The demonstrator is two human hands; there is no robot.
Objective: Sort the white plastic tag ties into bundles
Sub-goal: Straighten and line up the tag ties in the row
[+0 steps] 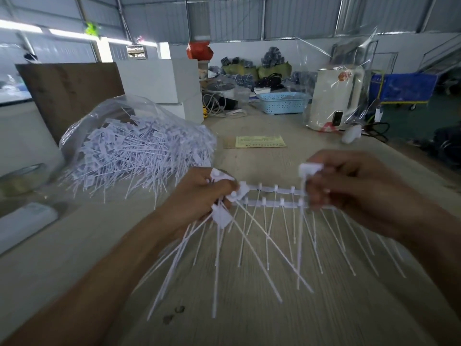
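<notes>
Both hands hover over the tabletop: the left hand has its fingers curled round a fan of loose tag ties, while the right hand pinches one end of a strip of joined ties stretched between the two. Beyond the left fingers lies a clear bag of ties; farther off beyond the right fingers stand a blue basket and a white kettle.

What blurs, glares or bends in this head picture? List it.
Head view: tie tails under the left hand and right hand smear with motion; daylight blows out the window strip; wide-angle lens bows the table edge; plastic wrap on the kettle glints.
</notes>
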